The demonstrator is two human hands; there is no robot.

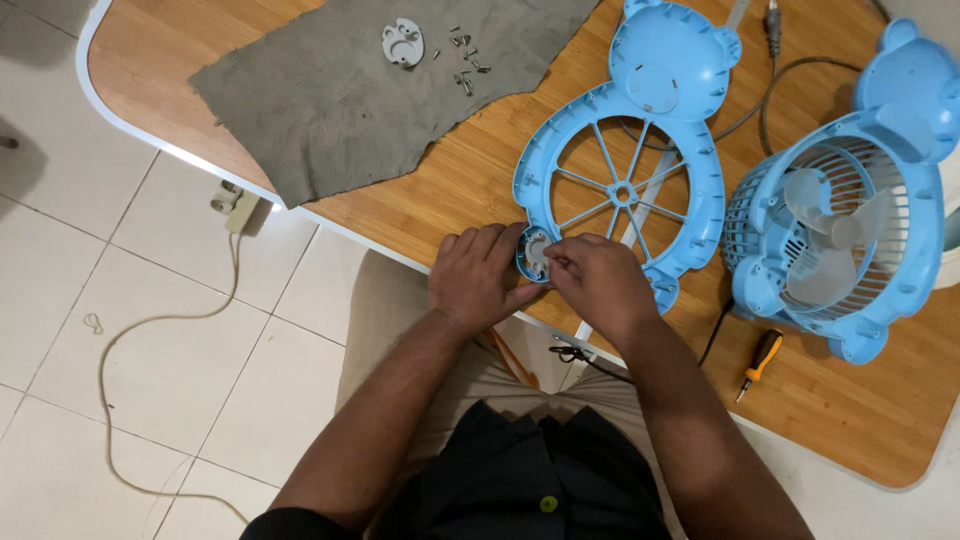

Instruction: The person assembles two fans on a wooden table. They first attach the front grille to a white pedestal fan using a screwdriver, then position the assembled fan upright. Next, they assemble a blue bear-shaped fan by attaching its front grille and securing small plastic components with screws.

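A flat blue bear-shaped fan grille (640, 150) lies on the wooden table (470, 190). My left hand (478, 278) holds its lower left foot, where a small white round piece (535, 252) sits. My right hand (600, 282) pinches at that white piece with its fingertips. Both hands rest at the table's near edge. What the right fingers pinch is too small to tell.
The blue fan body with white blades (845, 210) stands at the right. An orange-handled screwdriver (760, 362) lies near the front edge. A grey cloth (360, 90) holds a white round part (403, 42) and several screws (466, 62). A power strip (232, 205) and cord lie on the floor.
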